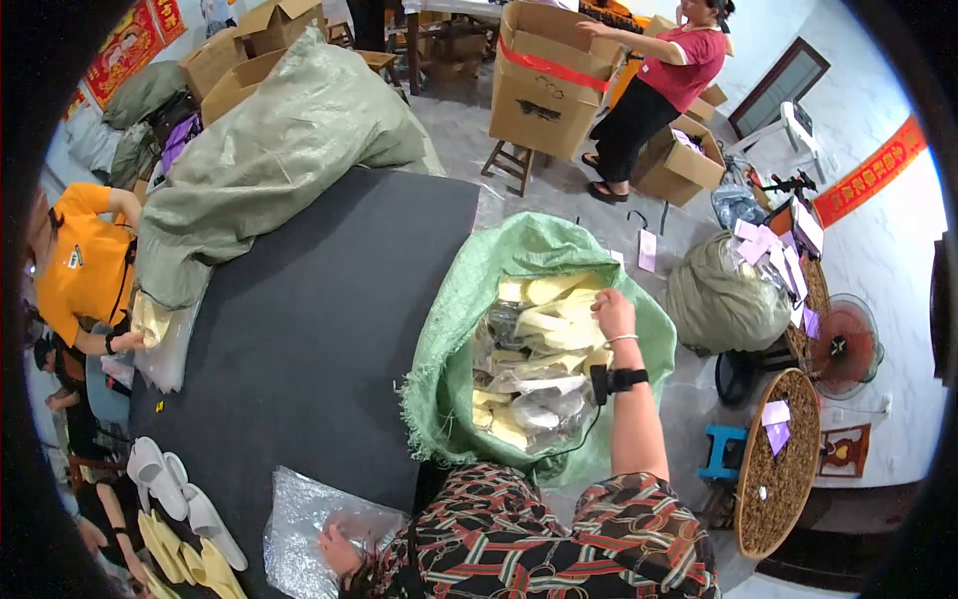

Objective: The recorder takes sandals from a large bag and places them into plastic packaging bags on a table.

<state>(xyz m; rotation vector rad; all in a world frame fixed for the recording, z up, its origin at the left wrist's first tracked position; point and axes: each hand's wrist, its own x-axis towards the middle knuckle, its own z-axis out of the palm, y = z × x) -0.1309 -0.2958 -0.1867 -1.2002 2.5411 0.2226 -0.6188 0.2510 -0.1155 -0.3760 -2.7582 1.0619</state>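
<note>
In front of me stands a green woven sack, its mouth spread wide. It is filled with yellow slippers in clear plastic bags, with some paler and darker pairs among them. My right hand reaches over the sack's far right side, its fingers curled closed at the edge of a bagged yellow pair. Its wrist wears a bracelet and a black strap with a small box. At the lower left, my left hand lies on a stack of clear plastic bags, with its fingers apart.
White slippers and loose yellow slippers lie on the dark table. Across its far side slumps a large grey-green sack. A co-worker in orange is at the left; another person stands by a tall carton.
</note>
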